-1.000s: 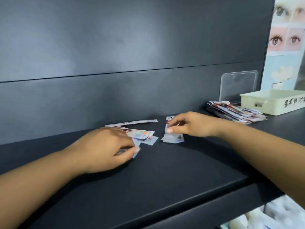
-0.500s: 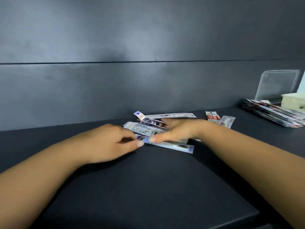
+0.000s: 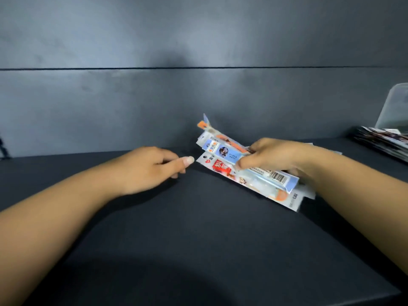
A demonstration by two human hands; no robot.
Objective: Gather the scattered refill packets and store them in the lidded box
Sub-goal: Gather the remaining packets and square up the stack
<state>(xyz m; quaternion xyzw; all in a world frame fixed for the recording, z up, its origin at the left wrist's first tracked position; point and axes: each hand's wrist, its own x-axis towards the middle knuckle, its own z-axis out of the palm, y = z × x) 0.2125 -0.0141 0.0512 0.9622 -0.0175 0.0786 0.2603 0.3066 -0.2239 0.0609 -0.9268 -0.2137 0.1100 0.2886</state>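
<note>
My right hand (image 3: 272,155) grips a fanned bunch of refill packets (image 3: 223,151), long narrow sleeves printed in blue, orange and red, held slanted just above the black shelf (image 3: 198,239). Their far ends stick up toward the back wall, their near ends trail under my wrist. My left hand (image 3: 150,168) rests on the shelf left of the bunch, fingers curled, thumb pointing at the packets, nothing in it. A further stack of packets (image 3: 384,142) lies at the far right. The clear lid (image 3: 395,107) leans behind that stack; the box itself is out of view.
A dark grey panelled wall (image 3: 176,96) closes off the back of the shelf. The shelf's front edge (image 3: 375,299) runs across the lower right corner.
My right hand has gathered the loose packets into one bunch and lifted it off the shelf. My left hand has let go and drawn slightly left. The view has shifted left, hiding the box.
</note>
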